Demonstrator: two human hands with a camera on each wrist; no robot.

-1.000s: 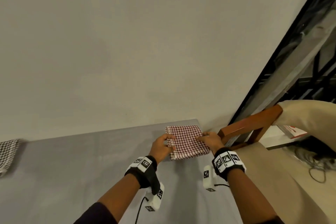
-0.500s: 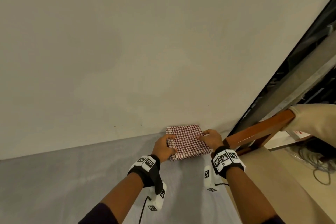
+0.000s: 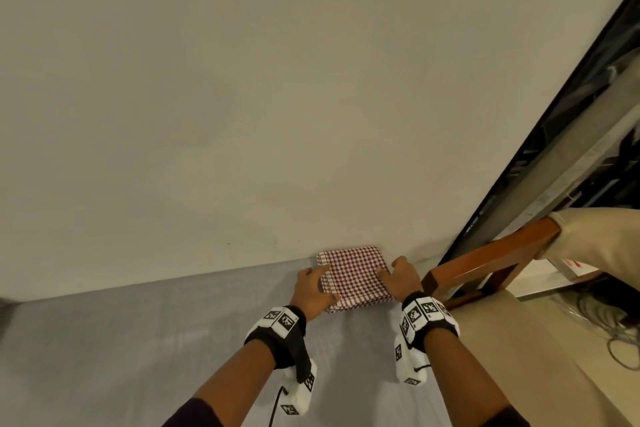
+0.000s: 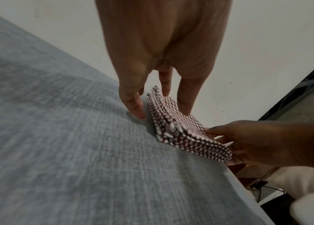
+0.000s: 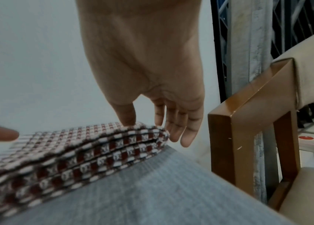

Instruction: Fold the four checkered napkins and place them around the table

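A folded red-and-white checkered napkin [image 3: 353, 274] lies at the far right corner of the grey-clothed table [image 3: 138, 340], close to the wall. My left hand [image 3: 313, 282] rests on its left side with straight fingers on top and the thumb on the cloth beside the edge. The left wrist view shows the layered napkin [image 4: 181, 132] under those fingers [image 4: 185, 106]. My right hand [image 3: 398, 274] pinches the right folded edge. In the right wrist view its thumb sits on top of the napkin [image 5: 75, 152] and its fingers [image 5: 183, 134] hang down beside the fold.
A wooden chair [image 3: 485, 260] with a beige cushion stands right next to the table's right edge, also close in the right wrist view as the chair frame [image 5: 229, 137]. The plain wall [image 3: 277, 114] rises directly behind the table. Cables [image 3: 623, 347] lie on the floor at right.
The head view has tilted up, so the black-and-white napkin at the far left has left the frame. Both hands stay on the red napkin, which sits a little nearer the wall.
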